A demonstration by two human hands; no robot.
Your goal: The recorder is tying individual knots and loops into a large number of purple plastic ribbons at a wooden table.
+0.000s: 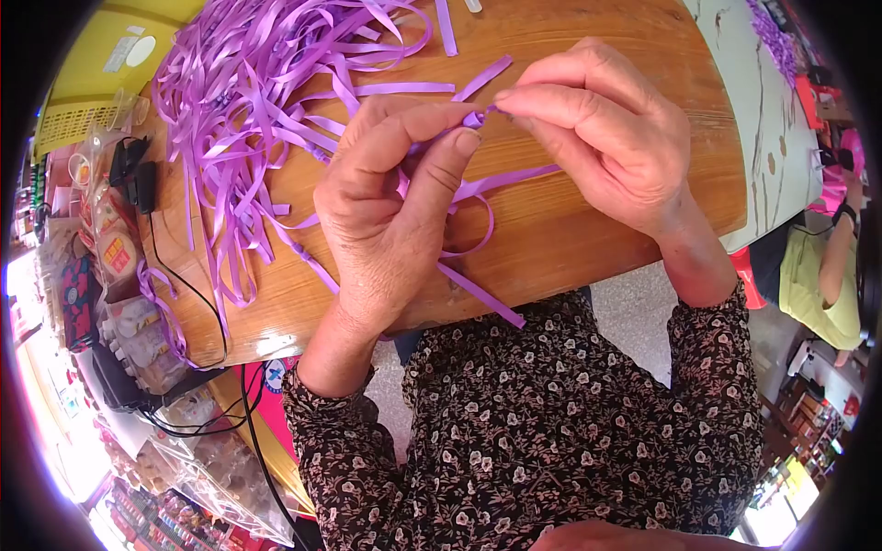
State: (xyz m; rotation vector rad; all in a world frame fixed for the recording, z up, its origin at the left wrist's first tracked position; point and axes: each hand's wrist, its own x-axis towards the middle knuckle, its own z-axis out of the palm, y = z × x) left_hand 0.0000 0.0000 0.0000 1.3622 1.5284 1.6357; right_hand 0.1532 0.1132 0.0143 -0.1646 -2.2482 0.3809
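My left hand and my right hand meet above a wooden table. Both pinch one purple ribbon strip between thumb and fingertips, where it bunches into a small fold. Loose ends of that strip loop down below my left hand, and one end reaches past the table's near edge. A big tangled pile of purple ribbon strips lies on the table to the left of my hands, close to my left hand.
A black cable runs along the table's left edge from a black plug. Packaged goods crowd the left side. A white marbled surface adjoins the table at right, where another person in a yellow-green top sits.
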